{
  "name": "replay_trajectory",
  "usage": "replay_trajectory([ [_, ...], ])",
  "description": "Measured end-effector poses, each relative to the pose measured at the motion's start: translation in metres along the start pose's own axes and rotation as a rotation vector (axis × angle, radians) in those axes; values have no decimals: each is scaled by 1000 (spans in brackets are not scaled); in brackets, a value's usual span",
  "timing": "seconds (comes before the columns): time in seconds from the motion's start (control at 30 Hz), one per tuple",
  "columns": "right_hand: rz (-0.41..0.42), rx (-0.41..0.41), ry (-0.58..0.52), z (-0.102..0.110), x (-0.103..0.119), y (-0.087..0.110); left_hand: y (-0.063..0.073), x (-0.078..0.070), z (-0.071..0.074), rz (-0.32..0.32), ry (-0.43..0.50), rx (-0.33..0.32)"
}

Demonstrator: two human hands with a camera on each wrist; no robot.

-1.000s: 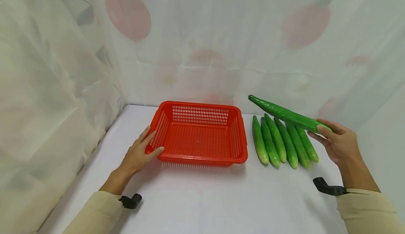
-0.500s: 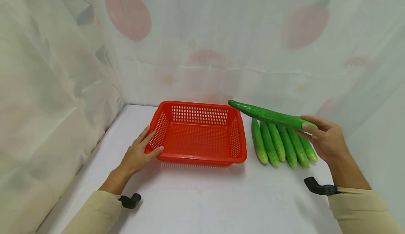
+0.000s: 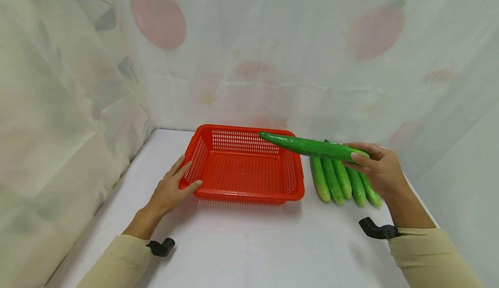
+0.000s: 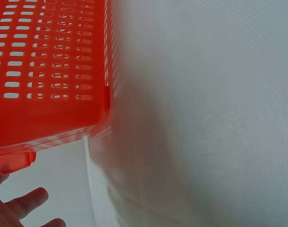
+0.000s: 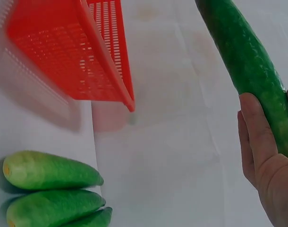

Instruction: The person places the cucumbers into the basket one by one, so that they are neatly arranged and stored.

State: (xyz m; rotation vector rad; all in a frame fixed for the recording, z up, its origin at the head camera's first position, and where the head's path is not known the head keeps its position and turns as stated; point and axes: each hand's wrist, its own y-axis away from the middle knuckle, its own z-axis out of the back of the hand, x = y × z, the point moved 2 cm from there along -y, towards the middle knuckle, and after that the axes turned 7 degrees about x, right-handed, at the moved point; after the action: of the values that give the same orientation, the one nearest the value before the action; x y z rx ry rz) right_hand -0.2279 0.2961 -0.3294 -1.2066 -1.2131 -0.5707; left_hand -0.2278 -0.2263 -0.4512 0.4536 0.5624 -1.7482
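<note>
Right of the middle, the right hand (image 3: 380, 166) grips one long cucumber (image 3: 312, 147) by its fat end – the thin tip sits in front of the back edge of the red basket (image 3: 249, 195). The left hand (image 3: 167, 192) has its fingers spread at the basket's left side. Held at just one end, the cucumber might tip down, bump the rim or slip – its skin looks smooth. I see no words or brand names.
</note>
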Motion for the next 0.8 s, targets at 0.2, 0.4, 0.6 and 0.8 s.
replay_trajectory([
  [0.2,-70,-28,38,-12,-10,-5,0,-1,0,3,-1,4],
  [0.4,-133,-44,68,-25,-18,-9,0,-3,1,0,1,6],
  [0.6,-169,-39,95,-34,-27,-15,0,-3,1,3,-1,5],
  [0.8,-224,-29,166,-46,-39,-21,1,-3,2,1,-2,7],
])
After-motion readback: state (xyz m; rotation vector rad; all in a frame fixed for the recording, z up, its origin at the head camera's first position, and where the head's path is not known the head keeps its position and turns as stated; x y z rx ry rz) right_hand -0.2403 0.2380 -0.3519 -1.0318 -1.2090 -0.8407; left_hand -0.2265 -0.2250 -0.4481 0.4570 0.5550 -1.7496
